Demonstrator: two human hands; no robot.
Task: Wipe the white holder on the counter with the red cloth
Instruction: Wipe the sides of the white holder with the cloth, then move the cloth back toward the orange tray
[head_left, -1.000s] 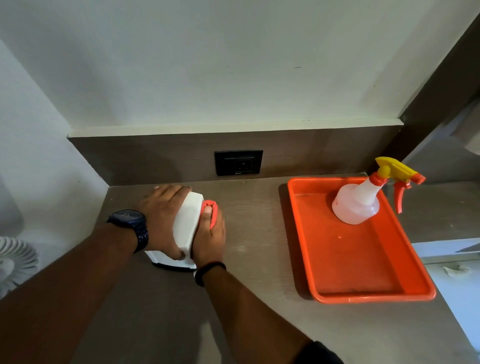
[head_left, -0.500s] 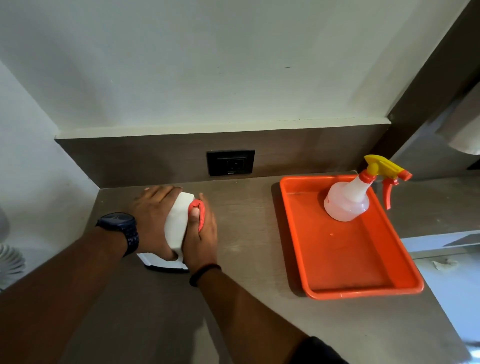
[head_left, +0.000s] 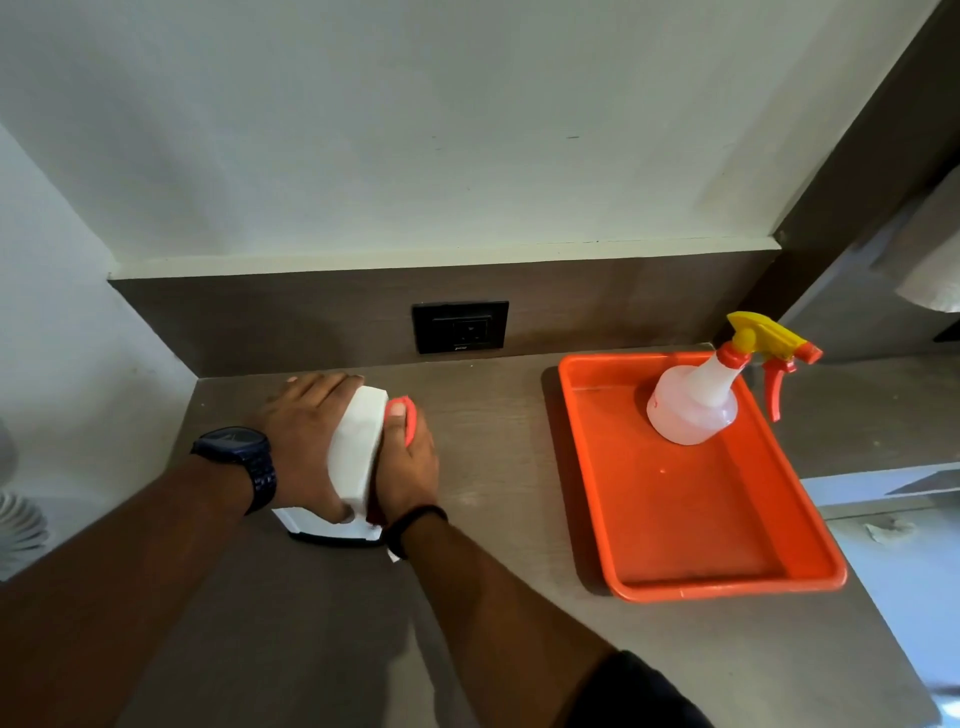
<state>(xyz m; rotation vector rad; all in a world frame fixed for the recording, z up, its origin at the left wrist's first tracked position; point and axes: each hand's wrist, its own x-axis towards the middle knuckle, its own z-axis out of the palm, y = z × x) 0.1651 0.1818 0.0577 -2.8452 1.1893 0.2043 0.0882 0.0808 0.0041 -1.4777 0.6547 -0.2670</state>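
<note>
The white holder (head_left: 358, 452) stands on the worktop (head_left: 493, 467) toward its rear left corner, close to the back wall panel and well apart from the orange tray (head_left: 727, 582) on the right side. The left hand (head_left: 306, 441) braces the holder from its left face, fingers wrapped over the top rear edge and the thumb pressed low on the near side, so the fingers are clamped on the holder. The right hand (head_left: 408, 467) lies flat against the right face with the red cloth (head_left: 410, 421) trapped between palm and holder; its fingers are together and pressing, and only an edge of the cloth shows past the thumb. The holder appears to be a rigid, smooth plastic shell, probably light and hollow, so it is likely to slide or tip under sideways wiping pressure. Hold it as shown, opposing the wiping force from the far face, with pressure kept low near the base. The cloth is soft and conforms to the curved face. A spray bottle (head_left: 696, 400) stands in the tray's rear corner, untouched.
</note>
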